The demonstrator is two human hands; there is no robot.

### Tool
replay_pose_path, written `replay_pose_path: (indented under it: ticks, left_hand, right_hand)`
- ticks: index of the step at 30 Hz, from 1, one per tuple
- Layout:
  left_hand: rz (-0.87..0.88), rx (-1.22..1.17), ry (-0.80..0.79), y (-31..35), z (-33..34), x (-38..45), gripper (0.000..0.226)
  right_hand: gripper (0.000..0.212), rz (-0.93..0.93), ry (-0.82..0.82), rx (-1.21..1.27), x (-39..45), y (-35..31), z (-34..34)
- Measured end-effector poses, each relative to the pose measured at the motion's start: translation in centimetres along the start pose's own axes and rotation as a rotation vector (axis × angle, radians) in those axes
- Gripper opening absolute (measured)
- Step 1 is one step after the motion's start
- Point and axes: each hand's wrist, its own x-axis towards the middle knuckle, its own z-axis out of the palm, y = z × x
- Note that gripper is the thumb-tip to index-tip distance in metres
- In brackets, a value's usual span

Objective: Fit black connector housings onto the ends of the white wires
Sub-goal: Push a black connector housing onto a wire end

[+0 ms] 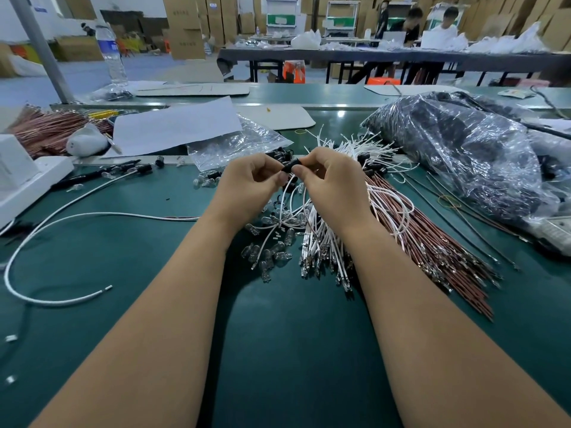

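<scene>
Head: black connector housing (290, 165) between both grips

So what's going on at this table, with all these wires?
A person is assembling wiring at a green bench. Both hands, the left hand and the right hand, pinch one small black connector housing between them, with white wires trailing down from it. Below lie a bundle of white wires, brown wires and small clear bulbs. A bag of black parts sits to the right.
</scene>
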Motion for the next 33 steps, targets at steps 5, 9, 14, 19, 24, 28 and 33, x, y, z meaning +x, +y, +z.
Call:
replay_pose_path:
  ticks: [5, 9, 14, 19, 24, 28, 33]
  left_hand:
    - [-0.010, 0.009, -0.068, -0.3, -0.3, 0.1, 0.018]
    - [0.010, 0.094, -0.131, -0.7, -0.4, 0.0, 0.032]
    - [-0.030, 0.055, 0.127, -1.5, -0.7, 0.6, 0.021]
    - [-0.064, 0.112, 0.247, -2.1, -0.9, 0.9, 0.011]
    - [-0.085, 0.180, 0.278, -2.2, -0.6, 1.0, 0.012]
    - [-0.105, 0.216, 0.271, -2.2, -0.5, 1.0, 0.021]
    - [-0.095, 0.201, 0.231, -1.9, -0.2, 0.7, 0.021]
  right_hand:
    - [0.009, 0.027, 0.029, -0.026, 0.3, 0.2, -0.3]
    - [0.011, 0.114, 0.147, -0.004, 0.8, 0.8, -1.0]
    - [0.011, 0.056, 0.028, -0.051, 0.6, 0.0, -0.6]
    - [0.010, -0.082, -0.332, -0.137, -0.1, -1.0, 0.6]
    - [0.031, -0.176, -0.526, -0.297, -0.3, -1.0, 1.2]
    - [0.032, -0.203, -0.598, -0.389, -0.3, -1.2, 1.4]
    - [0.027, -0.194, -0.546, -0.353, -0.4, -1.2, 1.4]
